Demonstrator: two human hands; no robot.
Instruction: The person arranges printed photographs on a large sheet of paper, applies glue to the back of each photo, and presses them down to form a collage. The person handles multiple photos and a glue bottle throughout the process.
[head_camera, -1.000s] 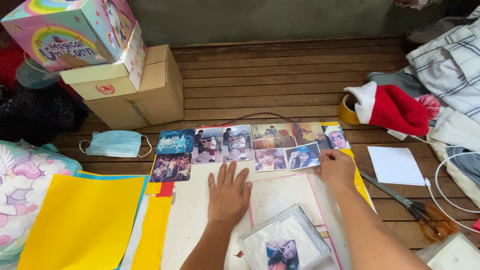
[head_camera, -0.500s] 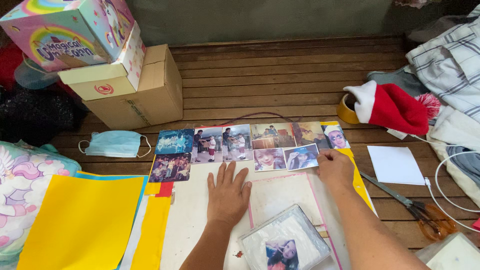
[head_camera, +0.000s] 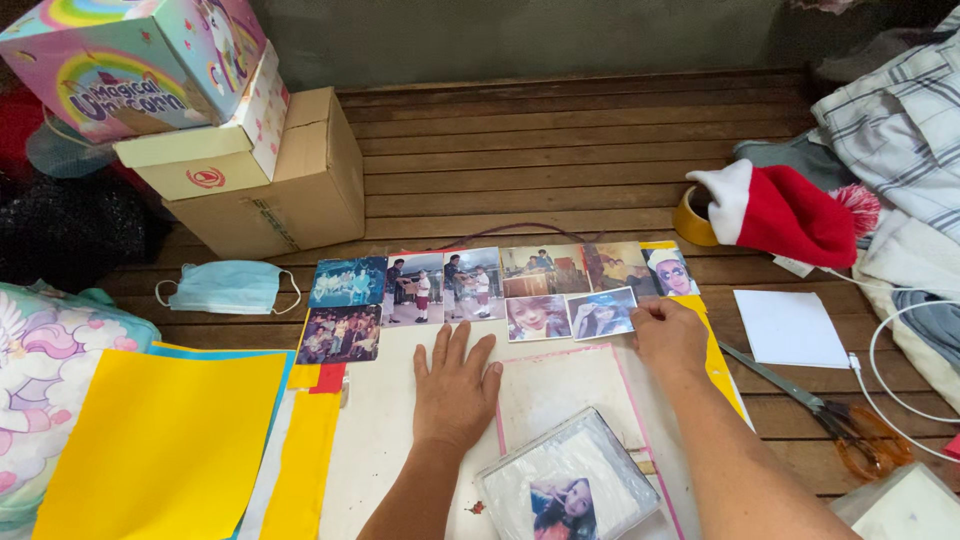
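Head view – left hand (head_camera: 455, 385) lies flat, fingers spread, on the cream paper sheet (head_camera: 385, 440); right hand (head_camera: 668, 335) pinches a small portrait photo (head_camera: 602, 314) – wooden slat floor (head_camera: 560, 150) underneath.

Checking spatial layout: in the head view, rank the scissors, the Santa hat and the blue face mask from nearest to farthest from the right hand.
From the right hand:
1. Scissors, on the boards just to its right.
2. Santa hat, up and right.
3. Blue face mask, far left, beyond the photos.

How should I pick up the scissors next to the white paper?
Probably by the orange handles, coming from the near right. The scissors lie flat and closed on the wooden boards, blades pointing up-left toward the right hand, so the looped end faces you and is the safer grip.
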